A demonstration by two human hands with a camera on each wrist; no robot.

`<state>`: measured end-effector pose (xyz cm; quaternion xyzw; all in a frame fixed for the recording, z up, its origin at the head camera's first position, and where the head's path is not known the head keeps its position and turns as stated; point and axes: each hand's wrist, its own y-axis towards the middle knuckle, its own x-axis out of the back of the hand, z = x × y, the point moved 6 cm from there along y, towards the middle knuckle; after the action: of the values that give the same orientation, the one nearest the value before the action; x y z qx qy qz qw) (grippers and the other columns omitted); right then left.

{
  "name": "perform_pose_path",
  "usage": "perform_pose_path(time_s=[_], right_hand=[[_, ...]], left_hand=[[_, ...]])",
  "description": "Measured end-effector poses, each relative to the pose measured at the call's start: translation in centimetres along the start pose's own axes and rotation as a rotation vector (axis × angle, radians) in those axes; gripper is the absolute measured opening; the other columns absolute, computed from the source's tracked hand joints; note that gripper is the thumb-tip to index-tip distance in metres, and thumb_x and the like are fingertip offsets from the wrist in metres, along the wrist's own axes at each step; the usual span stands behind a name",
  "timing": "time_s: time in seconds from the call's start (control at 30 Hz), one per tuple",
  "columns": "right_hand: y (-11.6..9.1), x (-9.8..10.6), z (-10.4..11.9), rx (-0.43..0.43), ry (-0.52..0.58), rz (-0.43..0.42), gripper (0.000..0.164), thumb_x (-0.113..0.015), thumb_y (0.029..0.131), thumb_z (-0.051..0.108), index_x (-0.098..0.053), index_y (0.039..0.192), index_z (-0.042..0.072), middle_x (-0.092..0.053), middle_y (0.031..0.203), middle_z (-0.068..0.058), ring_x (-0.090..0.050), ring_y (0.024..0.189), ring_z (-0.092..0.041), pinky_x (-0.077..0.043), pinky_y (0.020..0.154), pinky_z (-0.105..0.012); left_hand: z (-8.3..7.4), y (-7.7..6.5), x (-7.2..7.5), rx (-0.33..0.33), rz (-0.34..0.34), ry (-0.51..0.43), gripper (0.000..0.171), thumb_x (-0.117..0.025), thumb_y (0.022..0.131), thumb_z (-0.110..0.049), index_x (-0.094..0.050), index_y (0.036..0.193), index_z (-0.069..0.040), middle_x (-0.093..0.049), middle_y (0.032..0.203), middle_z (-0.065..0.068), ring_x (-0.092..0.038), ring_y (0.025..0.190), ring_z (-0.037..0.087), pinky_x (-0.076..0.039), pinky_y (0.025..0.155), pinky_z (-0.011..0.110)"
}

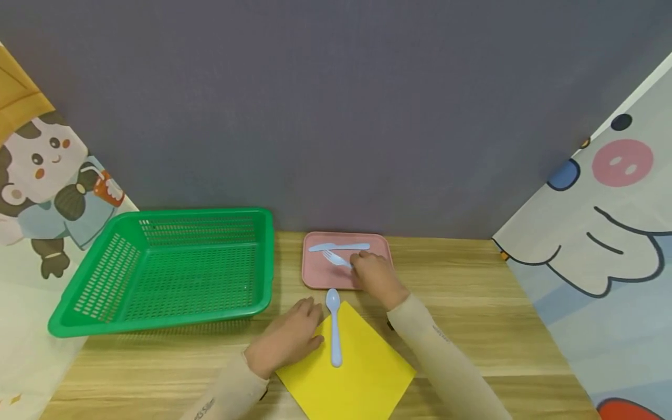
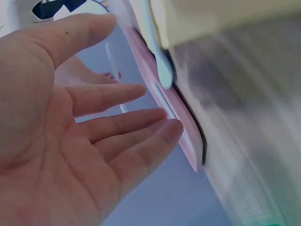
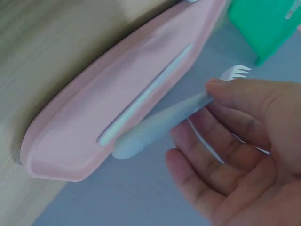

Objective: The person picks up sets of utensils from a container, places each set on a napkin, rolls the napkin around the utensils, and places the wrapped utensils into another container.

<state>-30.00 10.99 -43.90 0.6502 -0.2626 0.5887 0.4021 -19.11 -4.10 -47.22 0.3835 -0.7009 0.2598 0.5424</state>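
Observation:
My right hand [image 1: 377, 279] pinches a pale blue plastic fork [image 3: 160, 125] between thumb and fingers, over the pink tray [image 1: 319, 275]. In the head view the fork's tines point left. A pale blue knife [image 1: 340, 247] lies across the tray's far part. Nearer to me, a pale blue spoon [image 1: 336, 335] lies lengthwise on a yellow square sheet [image 1: 367, 367], its bowl reaching past the far corner. Just left of the spoon is my left hand [image 1: 287, 338], fingers loosely extended and holding nothing; the left wrist view shows its bare palm [image 2: 61, 141].
A green perforated basket [image 1: 266, 262] stands on the left of the wooden table [image 1: 446, 274]. Behind the table rises a grey panel [image 1: 367, 116]. Cartoon-printed panels flank both sides, with a pig print [image 1: 622, 163] on the right.

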Motion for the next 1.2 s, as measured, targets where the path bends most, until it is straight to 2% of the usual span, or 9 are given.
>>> perform_pose_path(time_s=[0.07,0.13,0.33,0.5,0.67,0.9,1.2], right_hand=[[-0.8,0.5,0.4,0.004,0.010,-0.002,0.014,-0.071,0.091,0.006,-0.061,0.081,0.007,-0.056,0.072,-0.004,-0.060,0.064,-0.021,-0.053,0.056,-0.034],[-1.7,0.8,0.8,-0.003,0.035,-0.011,0.016,-0.072,0.090,0.006,-0.060,0.080,0.008,-0.054,0.071,-0.003,-0.059,0.064,-0.020,-0.052,0.057,-0.033],[-3.8,1.0,1.7,-0.067,0.153,-0.033,0.023,-0.075,0.088,0.009,-0.055,0.076,0.009,-0.047,0.067,0.000,-0.049,0.059,-0.014,-0.046,0.051,-0.028],[-5.1,0.4,2.4,-0.155,0.242,0.033,0.024,-0.074,0.088,0.009,-0.053,0.077,0.008,-0.044,0.065,0.001,-0.043,0.056,-0.011,-0.042,0.047,-0.023],[-6.0,-0.6,3.1,-0.252,0.324,0.094,0.022,-0.074,0.087,0.009,-0.054,0.079,0.006,-0.047,0.066,0.000,-0.046,0.055,-0.011,-0.043,0.047,-0.022],[-7.4,-1.9,3.8,-0.348,0.359,0.146,0.023,-0.074,0.087,0.013,-0.053,0.079,0.008,-0.047,0.064,0.001,-0.046,0.056,-0.013,-0.041,0.047,-0.025],[-8.3,-3.4,4.4,-0.357,0.334,0.114,0.024,-0.072,0.084,0.013,-0.051,0.075,0.008,-0.044,0.059,0.002,-0.041,0.050,-0.011,-0.037,0.042,-0.024]], left_hand=[[-0.6,-0.7,-0.2,0.000,0.023,-0.009,0.056,-0.073,0.092,-0.031,-0.056,0.132,0.005,-0.053,0.135,0.027,-0.050,0.128,0.038,-0.043,0.106,0.047],[-1.3,-1.4,-0.4,-0.016,0.018,-0.001,0.057,-0.074,0.091,-0.031,-0.056,0.131,0.005,-0.055,0.133,0.024,-0.053,0.125,0.035,-0.046,0.104,0.044],[-2.7,-3.0,-1.0,-0.027,0.017,0.010,0.049,-0.077,0.088,-0.033,-0.061,0.120,0.000,-0.057,0.126,0.018,-0.056,0.116,0.029,-0.053,0.092,0.039],[-3.1,-3.8,-1.3,-0.023,0.046,-0.003,0.047,-0.077,0.087,-0.033,-0.061,0.118,-0.002,-0.057,0.125,0.017,-0.055,0.115,0.029,-0.055,0.088,0.037],[-3.3,-4.3,-1.6,-0.019,0.068,-0.014,0.048,-0.076,0.088,-0.033,-0.061,0.121,-0.001,-0.056,0.129,0.020,-0.054,0.119,0.033,-0.056,0.088,0.040],[-3.4,-4.6,-2.3,-0.011,0.106,-0.022,0.051,-0.076,0.089,-0.033,-0.061,0.126,-0.001,-0.053,0.134,0.021,-0.052,0.123,0.037,-0.054,0.091,0.045],[-3.6,-5.0,-2.6,-0.017,0.106,-0.021,0.049,-0.077,0.088,-0.030,-0.063,0.124,0.000,-0.052,0.137,0.023,-0.051,0.124,0.039,-0.052,0.095,0.046]])
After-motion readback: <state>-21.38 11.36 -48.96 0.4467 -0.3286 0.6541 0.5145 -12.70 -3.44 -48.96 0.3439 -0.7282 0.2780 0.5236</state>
